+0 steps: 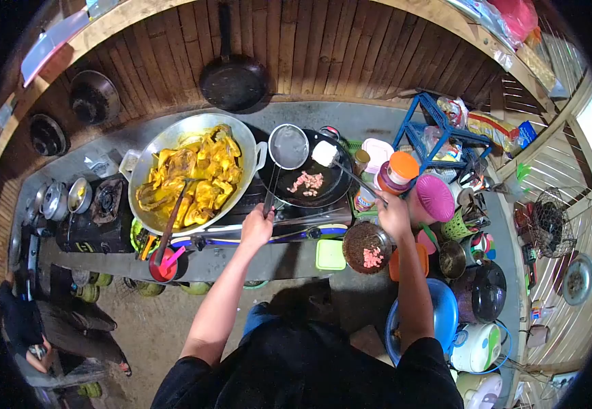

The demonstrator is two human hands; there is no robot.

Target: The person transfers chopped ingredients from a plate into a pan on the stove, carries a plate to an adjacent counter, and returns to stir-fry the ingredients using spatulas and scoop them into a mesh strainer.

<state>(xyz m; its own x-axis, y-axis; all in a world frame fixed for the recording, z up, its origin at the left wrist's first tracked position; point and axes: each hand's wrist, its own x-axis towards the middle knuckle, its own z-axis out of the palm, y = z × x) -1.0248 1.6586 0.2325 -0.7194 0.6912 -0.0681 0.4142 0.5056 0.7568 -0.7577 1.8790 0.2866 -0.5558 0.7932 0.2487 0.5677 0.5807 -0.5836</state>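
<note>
My left hand [257, 226] is closed on the handle of a round strainer [288, 146], which is over the left part of a black frying pan [337, 184]. Pinkish pieces [306, 183] lie in that pan. In my right hand [394, 213] is the long handle of a spatula [324, 154], its pale head over the pan's upper side. Just left of the pan, a large metal wok [247, 146] holds yellow-coated meat [197, 174] and a ladle. Between my forearms, nearer to me, a smaller dark pan [354, 247] has more pinkish pieces in it.
A green lid [330, 254] and a red cup [164, 270] sit along the front edge. Jars with an orange lid [403, 165], a pink basket [435, 198] and a blue rack [415, 121] crowd the right. Another person [22, 324] is at the lower left.
</note>
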